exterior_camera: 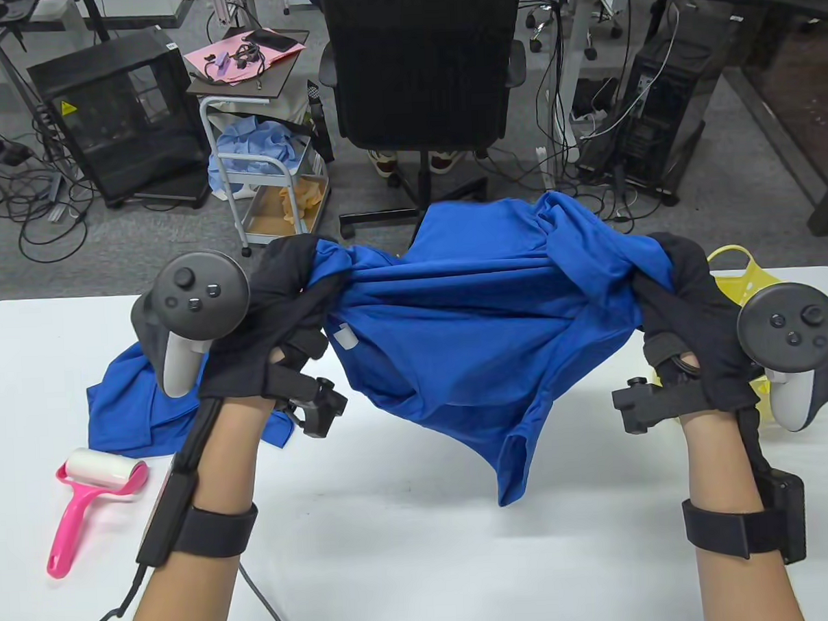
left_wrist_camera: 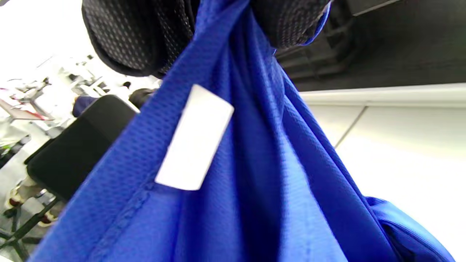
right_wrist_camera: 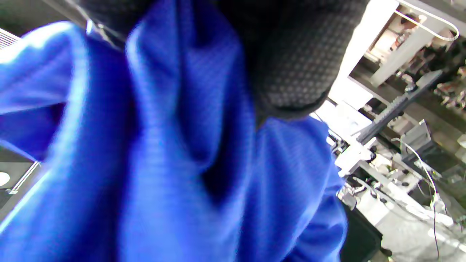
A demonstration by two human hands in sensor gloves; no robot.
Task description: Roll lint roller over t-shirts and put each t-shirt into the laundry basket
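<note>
Both hands hold a blue t-shirt (exterior_camera: 456, 322) stretched above the white table (exterior_camera: 398, 565): left hand (exterior_camera: 277, 316) and right hand (exterior_camera: 682, 312) each have fingers clenched around bunched fabric. The yellow laundry basket (exterior_camera: 741, 269) sits far right; carrying it there, she'd best gather the dangling hem first.

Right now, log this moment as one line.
both hands grip blue t-shirt aloft | lint roller on table | basket right

Left hand (exterior_camera: 277, 323), right hand (exterior_camera: 675, 313): raised, fisted.
</note>
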